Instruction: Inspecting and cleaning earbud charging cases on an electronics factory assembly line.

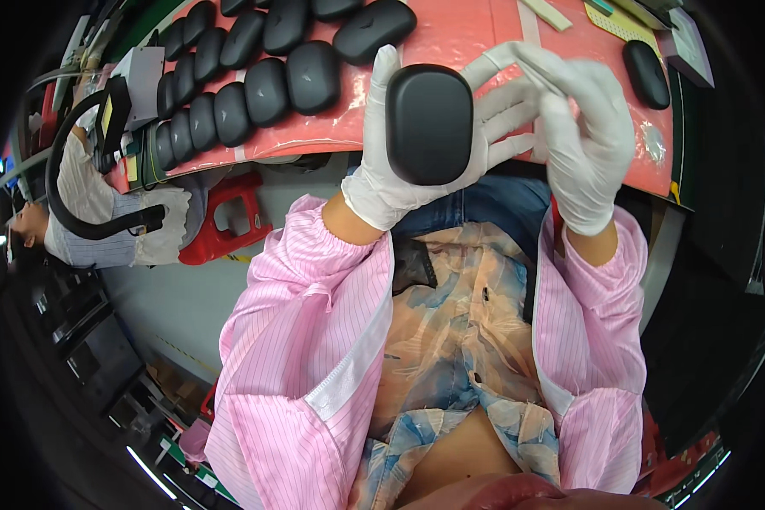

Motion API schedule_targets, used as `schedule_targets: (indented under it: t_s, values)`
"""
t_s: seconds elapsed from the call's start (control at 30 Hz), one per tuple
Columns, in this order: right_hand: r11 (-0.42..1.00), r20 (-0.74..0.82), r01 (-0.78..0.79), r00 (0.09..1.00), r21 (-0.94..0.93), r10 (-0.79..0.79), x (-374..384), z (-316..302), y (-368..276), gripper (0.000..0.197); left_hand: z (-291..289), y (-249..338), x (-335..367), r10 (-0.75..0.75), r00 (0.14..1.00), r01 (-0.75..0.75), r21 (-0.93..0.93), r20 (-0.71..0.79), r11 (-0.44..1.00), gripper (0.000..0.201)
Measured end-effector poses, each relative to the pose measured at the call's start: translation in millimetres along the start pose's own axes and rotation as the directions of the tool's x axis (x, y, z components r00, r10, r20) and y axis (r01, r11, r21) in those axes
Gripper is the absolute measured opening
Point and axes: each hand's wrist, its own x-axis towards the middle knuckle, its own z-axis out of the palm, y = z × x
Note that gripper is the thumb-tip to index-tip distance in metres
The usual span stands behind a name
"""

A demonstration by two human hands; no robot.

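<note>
Case [430,125], plain black w/ rounded corners, lies on palm of L hand [378,183], over near edge of red-topped desk [467,34]. L grip holds it: thumb along its left side, other fingers spread out past its right side. R hand [599,144] is just right of that, fingers bent, overlapping L fingertips in view; can't tell if they touch, or if R grip pinches anything. Both hands white-gloved, pink striped sleeves [314,255] above. Upper L of desk: rows of similar blk cases [268,92], packed close tog. Lone blk case [646,75] sits well apart, upper R, near yellow sheet [620,24]. Far L: co-worker [93,191] by red stool [200,242], partly behind blk curved tube [55,166].
</note>
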Motion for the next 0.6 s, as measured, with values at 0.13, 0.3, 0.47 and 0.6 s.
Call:
schedule_targets:
  t_s: [0.13, 0.3, 0.47, 0.6]
  values:
    - [0.846, 0.24, 0.51, 0.85, -0.152, -0.469, 22, 30, 1, 0.031, -11, 6, -10, -0.024, 0.998, 0.035, -0.221, 0.053, 0.975, 0.096]
    - [0.906, 0.498, 0.419, 0.799, -0.061, -0.336, -20, 9, -4, 0.038, -4, 8, 6, 0.038, 0.999, -0.038, -0.027, -0.004, 0.999, 0.1]
    - [0.972, 0.104, 0.136, 0.988, -0.192, -0.118, -27, -34, 17, 0.032, 3, 11, 10, 0.029, 0.994, -0.011, -0.175, 0.102, 0.984, 0.1]
    - [0.792, 0.062, 0.086, 0.996, -0.604, -0.061, -14, -40, 25, 0.043, -10, 12, 10, 0.263, 0.96, -0.251, 0.12, -0.099, 0.96, 0.072]
